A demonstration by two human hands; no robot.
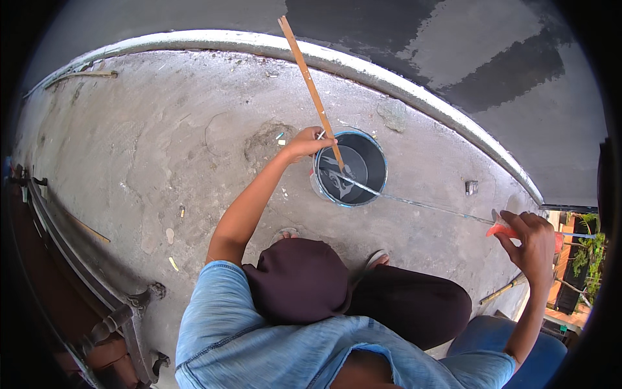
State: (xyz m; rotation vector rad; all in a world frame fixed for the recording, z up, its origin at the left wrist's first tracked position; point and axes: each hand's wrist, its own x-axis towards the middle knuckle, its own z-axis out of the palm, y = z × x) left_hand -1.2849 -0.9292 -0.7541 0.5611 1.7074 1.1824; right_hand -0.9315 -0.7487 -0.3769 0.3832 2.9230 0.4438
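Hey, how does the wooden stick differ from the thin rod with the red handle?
The wooden stick is tan and broader; the thin rod is greyish and narrower. The stick slants toward the picture's top; the rod runs to the right. The stick shows no separate handle; the rod ends in a red handle gripped by the right hand. Both reach into the same bucket.

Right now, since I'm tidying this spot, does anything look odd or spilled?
Yes: the wall looks blotchy, dark grey patches beside paler ones. Small scraps also litter the floor left of the bucket.
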